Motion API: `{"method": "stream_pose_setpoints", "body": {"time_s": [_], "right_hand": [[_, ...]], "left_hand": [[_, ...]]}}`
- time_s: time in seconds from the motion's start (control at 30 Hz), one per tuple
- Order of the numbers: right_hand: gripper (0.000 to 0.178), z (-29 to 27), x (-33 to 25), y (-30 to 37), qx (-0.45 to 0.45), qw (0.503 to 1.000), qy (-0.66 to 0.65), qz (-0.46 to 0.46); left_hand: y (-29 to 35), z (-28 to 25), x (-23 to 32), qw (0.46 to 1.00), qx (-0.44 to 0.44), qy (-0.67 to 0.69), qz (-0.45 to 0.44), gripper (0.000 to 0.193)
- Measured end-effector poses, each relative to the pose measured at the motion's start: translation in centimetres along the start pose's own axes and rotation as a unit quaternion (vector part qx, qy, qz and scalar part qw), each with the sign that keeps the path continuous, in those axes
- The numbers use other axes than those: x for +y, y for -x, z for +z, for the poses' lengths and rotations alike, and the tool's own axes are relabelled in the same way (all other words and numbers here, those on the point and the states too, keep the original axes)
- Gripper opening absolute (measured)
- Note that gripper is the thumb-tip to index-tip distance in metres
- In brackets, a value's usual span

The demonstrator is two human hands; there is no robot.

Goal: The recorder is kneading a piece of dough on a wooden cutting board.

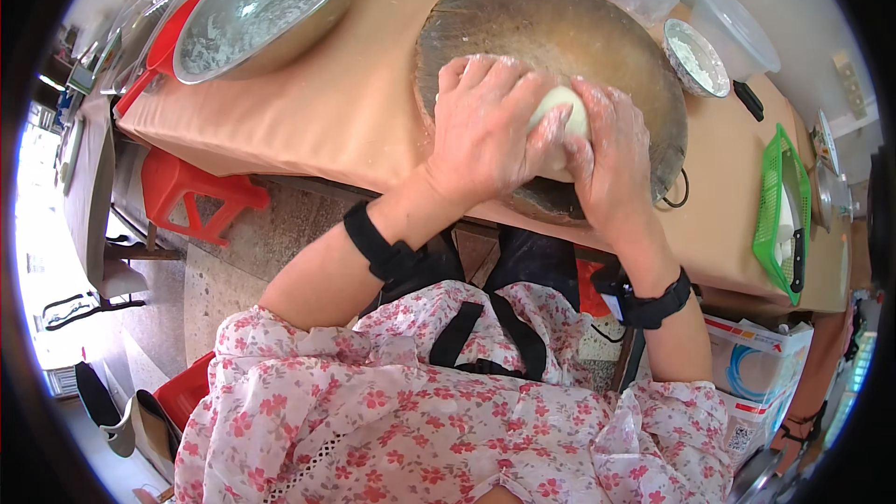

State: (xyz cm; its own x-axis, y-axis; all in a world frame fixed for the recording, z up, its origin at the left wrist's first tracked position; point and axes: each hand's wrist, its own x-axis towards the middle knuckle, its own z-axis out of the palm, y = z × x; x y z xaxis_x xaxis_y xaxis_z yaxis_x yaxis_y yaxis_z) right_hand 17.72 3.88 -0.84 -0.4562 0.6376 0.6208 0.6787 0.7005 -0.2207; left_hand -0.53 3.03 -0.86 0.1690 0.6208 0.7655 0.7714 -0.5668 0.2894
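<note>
A pale ball of dough [563, 115] sits between my two hands over a round wooden board [523, 14]. My left hand [487, 121] curls over its left side, and my right hand [611, 140] cups the right side. Both thumbs come together on the near face of the dough. White flour dusts the fingers of both hands. The underside of the dough is mostly hidden by my hands.
A big metal bowl smeared with flour [271, 9] stands at the far left beside a red dipper [168, 42]. Right of the board are a small bowl of flour [695, 58] and a green basket [777, 215] with a knife [798, 259]. A red stool [191, 191] stands left.
</note>
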Motion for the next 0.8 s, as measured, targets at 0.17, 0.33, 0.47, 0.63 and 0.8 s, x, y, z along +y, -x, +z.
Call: {"method": "stream_pose_setpoints", "body": {"time_s": [0.17,0.33,0.47,0.63,0.8], "right_hand": [[0.041,0.7,2.3,-2.9,-0.056,0.991,-0.060,0.101],[0.051,1.2,3.8,-4.1,-0.108,0.970,-0.106,0.188],[0.053,0.6,3.5,-2.7,-0.105,0.972,-0.133,0.163],[0.055,-1.7,1.8,1.9,-0.056,0.980,-0.150,0.120],[0.052,-2.7,0.5,3.8,0.003,0.921,-0.312,0.232]], "left_hand": [[-3.4,1.8,-1.4,0.990,-0.080,-0.007,-0.112,0.031],[-5.9,2.1,-2.3,0.958,-0.190,0.041,-0.213,0.046],[-4.9,0.9,-3.3,0.951,-0.260,0.090,-0.141,0.053],[-2.6,-2.9,-1.9,0.939,-0.309,0.135,-0.067,0.074],[-0.7,-3.3,0.3,0.968,-0.219,0.093,-0.075,0.070]]}}
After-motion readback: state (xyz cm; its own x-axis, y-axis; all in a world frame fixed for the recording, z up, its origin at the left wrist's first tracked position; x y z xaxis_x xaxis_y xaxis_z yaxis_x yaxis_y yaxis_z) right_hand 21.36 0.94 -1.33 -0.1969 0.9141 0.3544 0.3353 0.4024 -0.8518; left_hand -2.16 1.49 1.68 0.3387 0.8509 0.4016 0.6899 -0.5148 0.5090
